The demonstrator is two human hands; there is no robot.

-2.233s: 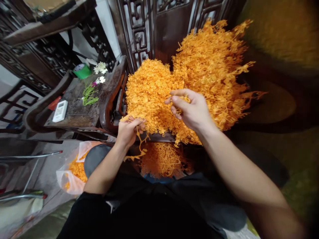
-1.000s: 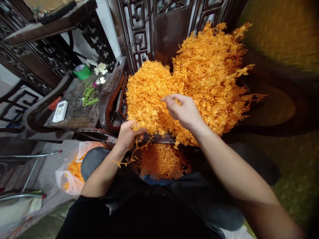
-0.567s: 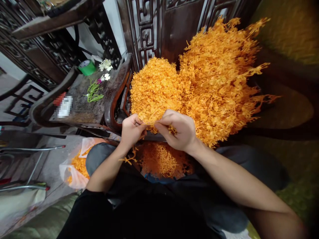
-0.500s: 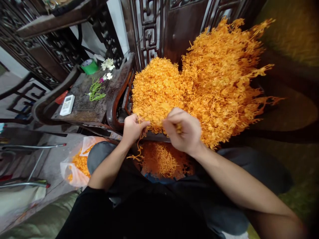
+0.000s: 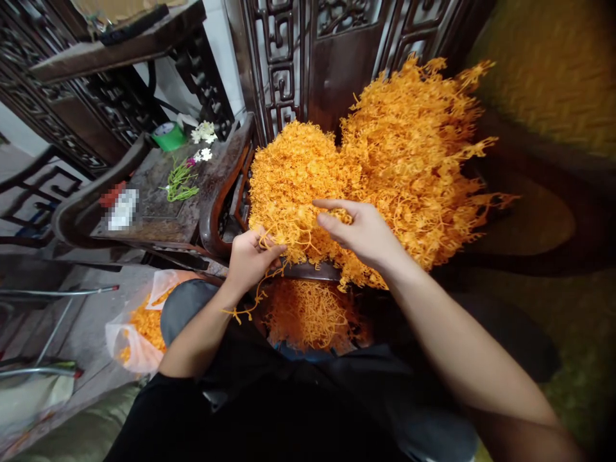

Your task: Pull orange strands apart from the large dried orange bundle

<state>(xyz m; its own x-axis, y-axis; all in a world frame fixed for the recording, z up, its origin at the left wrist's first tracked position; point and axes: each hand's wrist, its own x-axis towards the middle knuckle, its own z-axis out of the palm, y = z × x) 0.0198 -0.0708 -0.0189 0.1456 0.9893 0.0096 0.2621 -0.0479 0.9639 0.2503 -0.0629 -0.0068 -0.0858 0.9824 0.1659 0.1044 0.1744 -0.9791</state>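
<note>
My left hand (image 5: 250, 260) pinches a thin orange strand (image 5: 260, 298), whose end dangles below the wrist. Right of it, my right hand (image 5: 360, 231) is curled with several small orange pieces (image 5: 342, 214) inside, thumb and forefinger tips parted. Both hands are at the front edge of a rounded orange heap (image 5: 298, 167). A taller orange pile (image 5: 409, 147) with tips sticking out rises behind my right hand. Under the hands, between my knees, lies a tangle of orange strands (image 5: 320, 311).
On the dark wooden chair (image 5: 154, 221) at left are a green tape roll (image 5: 169, 136), white flowers (image 5: 204, 132), green stems (image 5: 180, 183) and a blurred white object (image 5: 124, 210). A plastic bag (image 5: 144, 359) with orange pieces sits on the floor.
My right hand has moved slightly right and its thumb and forefinger have parted. The left hand has shifted slightly left and down with its strand. The view has shifted slightly.
</note>
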